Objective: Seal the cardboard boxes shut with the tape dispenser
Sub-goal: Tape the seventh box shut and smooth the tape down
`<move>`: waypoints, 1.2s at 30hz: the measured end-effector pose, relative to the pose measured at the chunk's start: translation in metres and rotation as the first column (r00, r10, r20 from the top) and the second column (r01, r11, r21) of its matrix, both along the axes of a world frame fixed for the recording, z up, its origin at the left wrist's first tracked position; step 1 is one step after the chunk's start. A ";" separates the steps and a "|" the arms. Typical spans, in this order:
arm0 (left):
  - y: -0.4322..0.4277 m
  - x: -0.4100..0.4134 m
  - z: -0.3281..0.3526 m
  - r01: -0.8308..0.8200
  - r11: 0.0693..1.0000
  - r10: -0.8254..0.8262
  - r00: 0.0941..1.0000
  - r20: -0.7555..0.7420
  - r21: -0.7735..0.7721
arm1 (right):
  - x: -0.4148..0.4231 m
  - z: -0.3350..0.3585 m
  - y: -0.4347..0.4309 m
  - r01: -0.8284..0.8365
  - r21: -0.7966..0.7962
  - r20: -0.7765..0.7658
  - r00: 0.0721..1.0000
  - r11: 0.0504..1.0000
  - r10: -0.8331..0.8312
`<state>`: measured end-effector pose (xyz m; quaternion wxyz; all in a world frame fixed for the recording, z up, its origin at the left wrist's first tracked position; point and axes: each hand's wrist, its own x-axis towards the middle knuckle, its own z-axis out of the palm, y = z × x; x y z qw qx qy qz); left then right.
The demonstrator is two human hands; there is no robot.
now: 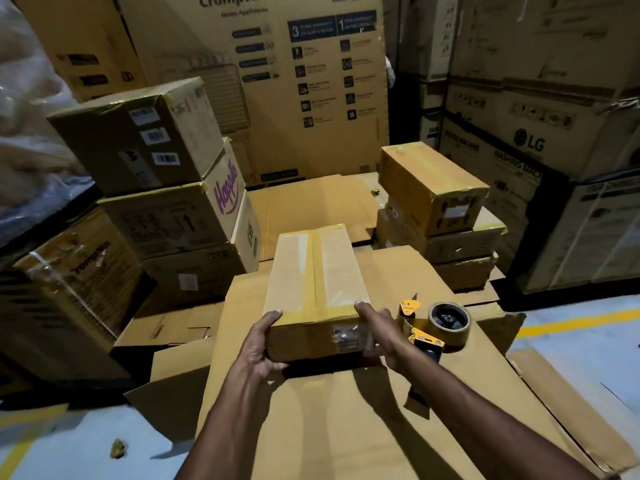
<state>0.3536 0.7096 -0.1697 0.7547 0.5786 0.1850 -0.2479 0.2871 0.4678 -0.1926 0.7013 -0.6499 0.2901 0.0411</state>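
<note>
Both hands clasp the near end of the long cardboard box (311, 271): the left hand (263, 341) wraps round its left corner with the thumb on top, and the right hand (377, 329) does the same at the right corner, probably to turn or lift the box now that its lid looks closed. It lies lengthwise, pointing away from the person, on a pile of flattened cardboard sheets (346, 417). The tape dispenser (434, 325) rests on the same sheets just beside the right hand, within easy reach, with neither hand on it. The box is tan, with brown tape down its centre seam, paler glossy strips either side and a small label on the near face
</note>
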 end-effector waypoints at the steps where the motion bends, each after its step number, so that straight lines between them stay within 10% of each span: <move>1: -0.007 -0.006 0.005 -0.026 1.000 0.026 0.999 0.020 -0.014 | -0.004 0.004 -0.006 -0.001 -0.004 0.013 1.000 1.000 0.001; 24: -0.295 -0.142 0.048 -0.085 0.991 0.122 0.904 0.410 -0.106 | -0.147 0.073 -0.281 0.088 0.141 0.348 0.928 0.986 -0.133; 36: -0.430 -0.052 0.133 -0.001 0.999 0.021 0.794 0.607 -0.033 | -0.049 0.139 -0.409 0.211 0.104 0.507 0.830 0.972 -0.234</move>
